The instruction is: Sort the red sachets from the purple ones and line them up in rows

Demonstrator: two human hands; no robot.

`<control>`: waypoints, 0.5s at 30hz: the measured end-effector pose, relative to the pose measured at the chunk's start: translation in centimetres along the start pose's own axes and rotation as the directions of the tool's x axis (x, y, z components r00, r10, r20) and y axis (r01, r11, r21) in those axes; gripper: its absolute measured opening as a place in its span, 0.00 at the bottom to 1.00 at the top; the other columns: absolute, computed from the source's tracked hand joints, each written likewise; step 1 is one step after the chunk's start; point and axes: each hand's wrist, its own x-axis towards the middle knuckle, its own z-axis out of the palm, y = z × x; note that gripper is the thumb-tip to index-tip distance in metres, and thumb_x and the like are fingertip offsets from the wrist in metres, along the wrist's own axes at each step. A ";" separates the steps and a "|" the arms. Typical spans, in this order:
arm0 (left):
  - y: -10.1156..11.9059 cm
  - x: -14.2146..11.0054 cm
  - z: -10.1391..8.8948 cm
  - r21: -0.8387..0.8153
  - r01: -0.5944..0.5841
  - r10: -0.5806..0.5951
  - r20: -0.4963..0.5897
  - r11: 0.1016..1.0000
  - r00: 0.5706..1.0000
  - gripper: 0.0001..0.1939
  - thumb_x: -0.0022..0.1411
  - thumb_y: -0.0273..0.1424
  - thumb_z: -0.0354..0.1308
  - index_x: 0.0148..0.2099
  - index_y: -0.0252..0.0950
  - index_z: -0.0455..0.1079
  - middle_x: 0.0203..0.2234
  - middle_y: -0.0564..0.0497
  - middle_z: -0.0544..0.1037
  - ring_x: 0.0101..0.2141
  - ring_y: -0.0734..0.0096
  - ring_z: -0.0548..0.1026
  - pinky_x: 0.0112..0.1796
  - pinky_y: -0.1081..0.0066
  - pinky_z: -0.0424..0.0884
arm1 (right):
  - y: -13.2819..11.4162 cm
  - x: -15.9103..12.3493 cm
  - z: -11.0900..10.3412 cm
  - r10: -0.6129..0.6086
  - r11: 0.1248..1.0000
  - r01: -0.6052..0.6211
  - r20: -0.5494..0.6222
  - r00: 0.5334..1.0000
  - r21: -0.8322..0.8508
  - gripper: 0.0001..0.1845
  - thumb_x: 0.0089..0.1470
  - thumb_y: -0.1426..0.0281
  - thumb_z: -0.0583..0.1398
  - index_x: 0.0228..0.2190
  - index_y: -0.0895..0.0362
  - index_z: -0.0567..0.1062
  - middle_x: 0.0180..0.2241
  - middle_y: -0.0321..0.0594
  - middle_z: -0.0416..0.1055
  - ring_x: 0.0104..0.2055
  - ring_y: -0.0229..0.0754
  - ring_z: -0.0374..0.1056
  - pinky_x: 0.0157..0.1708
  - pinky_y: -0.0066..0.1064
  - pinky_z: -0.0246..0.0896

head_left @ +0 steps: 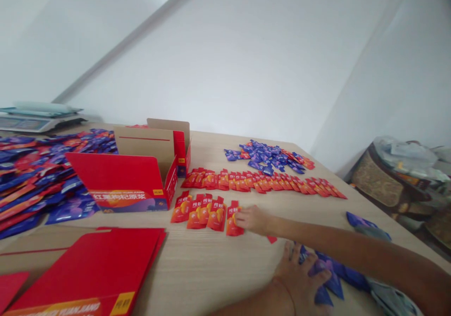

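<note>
My right hand (254, 219) reaches across from the right, its fingers closed at the right edge of a red sachet (233, 222) printed with orange fruit. A small red corner (271, 239) shows below that wrist. Left of it, several similar red sachets (207, 212) lie in a short, overlapping row. Nearer to me, my left hand (299, 276) is spread palm down on the table, touching a group of purple sachets (333, 278). My right forearm covers part of this group.
A long row of red sachets (260, 182) lies behind, with a purple pile (269, 156) beyond. Open red cartons (120, 180) stand left of centre. Flat red cartons (95, 269) lie front left, near a large sachet heap (31, 180). A scale (38, 119) sits back left.
</note>
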 end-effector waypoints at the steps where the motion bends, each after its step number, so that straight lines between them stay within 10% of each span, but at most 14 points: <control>1: -0.1 0.0 0.1 0.017 0.000 0.000 0.001 1.000 1.000 0.41 0.69 0.61 0.45 0.75 0.46 0.49 0.74 0.44 0.48 0.72 0.34 0.37 0.66 0.36 0.32 | -0.2 -0.6 0.1 0.033 0.999 -0.033 0.009 0.999 0.020 0.13 0.66 0.77 0.54 0.44 0.56 0.78 0.45 0.45 0.78 0.44 0.44 0.71 0.41 0.33 0.63; 4: -0.1 0.0 0.4 0.033 -0.008 0.009 -0.013 0.999 1.000 0.39 0.70 0.58 0.46 0.75 0.47 0.49 0.74 0.46 0.48 0.72 0.35 0.37 0.66 0.36 0.32 | -0.1 -2.5 -0.7 0.341 0.934 -0.337 -0.014 0.940 0.120 0.15 0.64 0.74 0.56 0.48 0.55 0.78 0.51 0.48 0.76 0.52 0.48 0.70 0.50 0.38 0.64; 8: 0.0 0.0 0.1 -0.040 -0.004 0.004 -0.020 0.999 1.000 0.41 0.69 0.61 0.45 0.75 0.46 0.49 0.74 0.46 0.48 0.72 0.32 0.34 0.66 0.35 0.29 | 0.5 -4.4 -0.8 0.761 0.606 -0.767 0.128 0.636 0.209 0.34 0.57 0.55 0.65 0.58 0.63 0.71 0.57 0.61 0.71 0.58 0.59 0.68 0.53 0.45 0.65; 10: 0.1 0.0 -0.1 -0.065 0.005 -0.006 -0.011 0.998 1.000 0.42 0.69 0.63 0.43 0.75 0.46 0.49 0.74 0.45 0.48 0.72 0.32 0.32 0.66 0.35 0.27 | 0.5 -4.6 0.0 0.798 0.512 -0.825 0.221 0.560 0.238 0.49 0.48 0.50 0.70 0.61 0.67 0.67 0.58 0.66 0.69 0.59 0.63 0.68 0.53 0.47 0.65; 15: 0.1 -0.1 -0.4 -0.102 -0.008 0.007 -0.007 0.995 1.000 0.43 0.69 0.64 0.42 0.75 0.45 0.50 0.74 0.43 0.48 0.72 0.32 0.31 0.66 0.35 0.25 | 1.0 -4.5 -0.1 0.688 0.607 -0.729 0.249 0.682 0.316 0.47 0.38 0.69 0.73 0.60 0.67 0.68 0.56 0.62 0.71 0.59 0.61 0.69 0.57 0.45 0.65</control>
